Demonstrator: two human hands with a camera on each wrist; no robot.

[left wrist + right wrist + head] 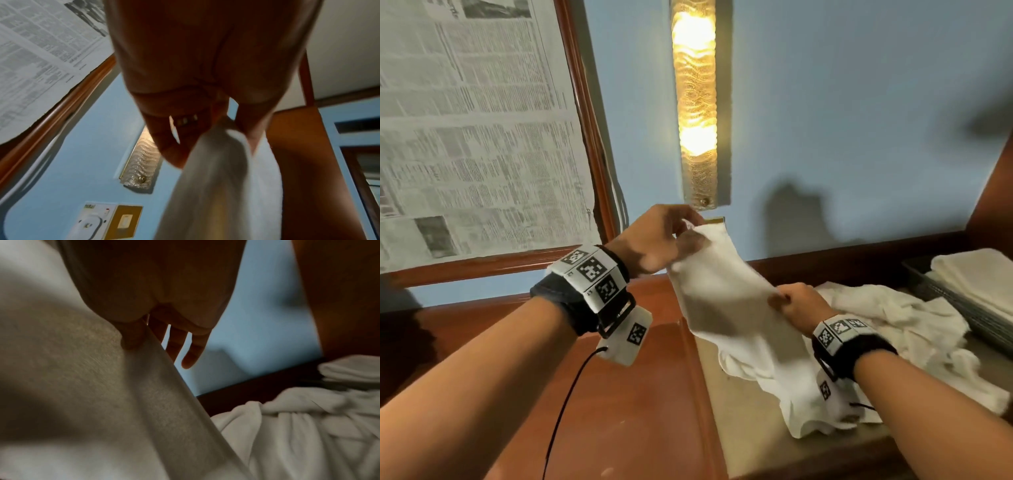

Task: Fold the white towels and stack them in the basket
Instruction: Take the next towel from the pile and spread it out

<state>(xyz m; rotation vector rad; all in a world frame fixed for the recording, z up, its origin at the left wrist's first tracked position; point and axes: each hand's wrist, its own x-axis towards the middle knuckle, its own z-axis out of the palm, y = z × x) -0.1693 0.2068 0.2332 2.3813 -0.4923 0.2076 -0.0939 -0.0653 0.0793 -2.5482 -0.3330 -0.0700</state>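
Note:
I hold a white towel up in the air, its lower end trailing on the counter. My left hand pinches its top corner, and the left wrist view shows the towel hanging from the fingers. My right hand pinches the towel's right edge lower down; the right wrist view shows the thumb pressed on the cloth. A heap of loose white towels lies behind my right hand. The dark basket at far right holds folded white towels.
A reddish wooden counter with a beige inset top lies below. A lit wall lamp hangs on the blue wall ahead. A wood-framed panel covered with newspaper fills the left. A socket plate sits under the lamp.

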